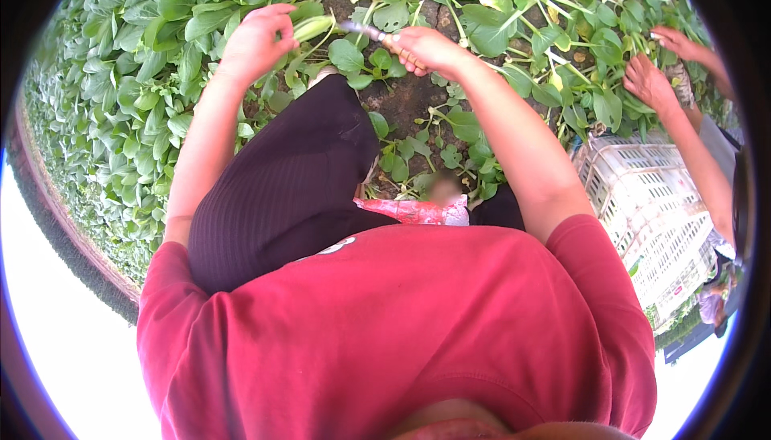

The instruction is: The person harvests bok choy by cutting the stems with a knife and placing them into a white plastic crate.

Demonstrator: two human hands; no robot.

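Note:
Pale stalks of a leafy green, which looks like bok choy (311, 29), stick out from my left hand (260, 41), which grips the plant near the leaf bed. My right hand (430, 50) is closed around the wooden handle of a small knife (361, 29). Its metal blade points left at the plant's cut-looking base; whether the two touch cannot be told. Beneath both hands are low green leaves and dark soil (400, 103).
Dense leafy greens (150, 48) fill the left side. Loose stalks and leaves (500, 18) lie ahead and to the right. Another person's hands (652, 85) work at far right, beside a white slatted plastic crate (650, 199). Red-and-white plastic (415, 210) lies between my legs.

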